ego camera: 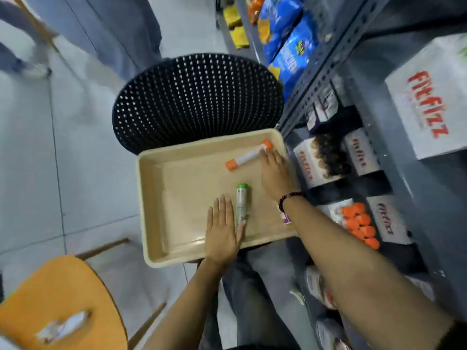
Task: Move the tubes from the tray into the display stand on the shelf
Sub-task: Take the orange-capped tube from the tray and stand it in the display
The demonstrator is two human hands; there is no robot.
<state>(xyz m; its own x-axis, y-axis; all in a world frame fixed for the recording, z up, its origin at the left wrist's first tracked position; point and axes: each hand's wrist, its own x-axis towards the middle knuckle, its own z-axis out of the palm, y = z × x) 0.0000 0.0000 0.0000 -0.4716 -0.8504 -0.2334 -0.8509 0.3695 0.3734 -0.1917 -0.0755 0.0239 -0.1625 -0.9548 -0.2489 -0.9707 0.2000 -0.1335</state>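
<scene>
A beige tray (161,198) rests on a black perforated stool and holds two tubes. The orange-capped white tube (246,157) lies at the far right of the tray, and the fingertips of my right hand (275,173) touch its right end. A green-capped tube (241,200) lies nearer the front; my left hand (222,228) lies flat beside it with fingers apart and the thumb against the tube's lower end. On the shelf to the right stands a white display stand (386,221) packed with several orange-capped tubes (358,223).
The black perforated stool (197,97) stands under and behind the tray. The grey metal shelf (328,59) on the right carries white Fitfizz boxes (427,102) and blue snack bags (290,34). An orange chair (58,304) is at lower left. Another person's legs are at top left.
</scene>
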